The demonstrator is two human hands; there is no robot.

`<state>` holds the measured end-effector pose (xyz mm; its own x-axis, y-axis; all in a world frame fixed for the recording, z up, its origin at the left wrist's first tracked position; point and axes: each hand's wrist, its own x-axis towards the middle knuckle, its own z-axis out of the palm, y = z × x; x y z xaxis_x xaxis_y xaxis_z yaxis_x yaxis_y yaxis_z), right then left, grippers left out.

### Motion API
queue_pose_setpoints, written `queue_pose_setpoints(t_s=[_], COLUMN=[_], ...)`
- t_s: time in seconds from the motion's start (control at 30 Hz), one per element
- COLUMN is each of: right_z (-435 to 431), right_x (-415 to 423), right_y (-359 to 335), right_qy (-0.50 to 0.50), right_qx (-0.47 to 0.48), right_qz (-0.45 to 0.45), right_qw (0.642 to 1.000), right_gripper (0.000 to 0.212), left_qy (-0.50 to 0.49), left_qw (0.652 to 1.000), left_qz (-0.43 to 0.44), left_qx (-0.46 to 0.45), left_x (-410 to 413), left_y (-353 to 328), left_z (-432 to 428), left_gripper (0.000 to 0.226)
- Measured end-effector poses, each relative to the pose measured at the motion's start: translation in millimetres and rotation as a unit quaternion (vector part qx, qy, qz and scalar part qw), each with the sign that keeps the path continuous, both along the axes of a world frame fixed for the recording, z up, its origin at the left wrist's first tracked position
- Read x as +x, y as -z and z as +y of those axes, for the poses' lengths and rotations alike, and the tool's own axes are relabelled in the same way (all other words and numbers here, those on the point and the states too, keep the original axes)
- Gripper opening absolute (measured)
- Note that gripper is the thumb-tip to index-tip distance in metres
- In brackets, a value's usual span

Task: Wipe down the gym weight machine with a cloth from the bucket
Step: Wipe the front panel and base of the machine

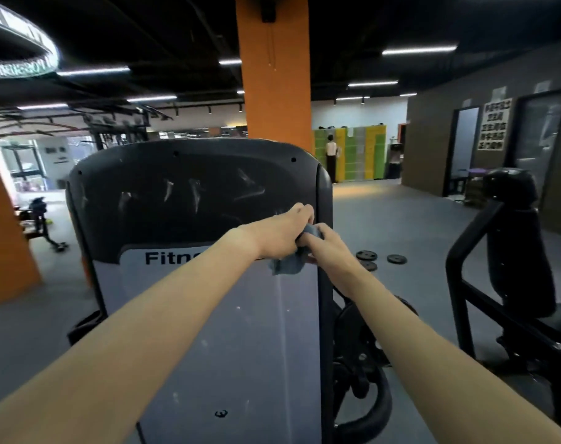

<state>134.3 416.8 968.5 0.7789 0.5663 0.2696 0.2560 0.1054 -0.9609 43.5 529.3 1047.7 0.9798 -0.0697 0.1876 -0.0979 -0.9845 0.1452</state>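
Both bare forearms reach out from the bottom corners and meet over the weight machine (192,331), whose big flat cover fills the middle of the view: a pale grey lower panel with "Fitn…" printed on it (the rest is hidden behind the arm) and a glossy dark top section with smeary streaks. The left hand (282,232) has its fingers curled over the top of a bunched blue-grey cloth (288,264), and the right hand (327,246) grips the same cloth from the other side, so both are holding it. The cloth sits at the cover's right edge, about where the grey panel meets the dark part, with a loose tail hanging down in front of the grey. Can't honestly tell if it's pressed flat on the surface. Past the hands, a few round weight plates (396,258) lie on the grey floor, and a black padded seat machine (516,251) stands off to the right. Behind the cover an orange pillar (274,75) rises to the black ceiling. Way at the back there's a wall of green and yellow lockers (369,155) with a person (331,158) standing at them.
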Motion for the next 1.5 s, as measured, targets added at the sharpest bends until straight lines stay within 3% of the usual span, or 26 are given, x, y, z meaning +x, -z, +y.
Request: queue_pose_setpoints(t_s=[0.13,0.23,0.33,0.47,0.7,0.83,0.93,1.03,1.13,1.2,1.27,1.33,1.43,1.5], right_z=[2.6,10.7,21.3,29.2,54.5,68.2,83.1,90.1,85.1,78.6,70.6,65.0,62.5,62.9], right_x=[19.1,26.5,28.4,26.1,-9.9,-27.1,-34.8,-39.2,-39.1,-35.2,-29.1,-24.4,-25.0,-27.9], right_y=[-0.2,-0.1,1.5,2.2,-9.4,-31.8,-42.3,-47.3,-46.4,-41.6,-38.2,-37.3,-33.5,-29.4], right_qy=[-0.005,0.012,0.029,0.023,-0.053,-0.023,0.016,0.055,0.130,0.167,0.185,0.185,0.103,0.042], right_qx=[0.067,0.151,0.166,0.113,0.014,-0.051,-0.210,-0.341,-0.344,-0.303,-0.245,-0.196,-0.106,-0.007], right_qz=[0.080,0.142,0.147,0.056,0.031,-0.037,-0.120,-0.210,-0.301,-0.329,-0.301,-0.222,-0.047,0.046], right_qw=[0.995,0.978,0.975,0.992,0.998,0.998,0.970,0.915,0.880,0.879,0.903,0.937,0.988,0.998], right_gripper=[0.035,0.030,0.024,0.033,0.054,0.036,0.018,0.019,0.028,0.030,0.026,0.019,0.012,0.017], left_qy=[-0.012,-0.062,-0.080,-0.067,0.045,0.082,0.085,0.057,0.006,-0.019,-0.016,-0.020,-0.042,-0.039], left_qw=[0.998,0.993,0.986,0.975,0.973,0.972,0.980,0.992,0.992,0.991,0.993,1.000,0.985,0.972], left_qz=[-0.046,-0.080,-0.101,-0.122,-0.096,-0.097,-0.062,0.037,0.123,0.135,0.112,0.013,-0.168,-0.223], left_qx=[-0.028,-0.063,-0.109,-0.174,-0.207,-0.199,-0.167,-0.104,-0.038,-0.010,-0.018,-0.015,0.029,0.066], left_x=[14.2,23.2,25.3,22.9,-1.2,-11.1,-16.4,-15.0,-14.0,-14.4,-13.7,-13.4,-3.9,7.3], left_y=[-3.0,-3.0,-0.7,3.4,-8.2,-13.0,-12.5,-13.0,-16.0,-17.7,-16.6,-15.9,-12.7,-8.8], left_z=[0.3,18.4,42.1,71.6,123.9,141.1,147.2,151.1,145.3,139.8,134.8,128.8,116.2,108.3], left_gripper=[0.027,0.017,0.012,0.012,0.026,0.044,0.051,0.056,0.066,0.054,0.027,0.009,0.020,0.020])
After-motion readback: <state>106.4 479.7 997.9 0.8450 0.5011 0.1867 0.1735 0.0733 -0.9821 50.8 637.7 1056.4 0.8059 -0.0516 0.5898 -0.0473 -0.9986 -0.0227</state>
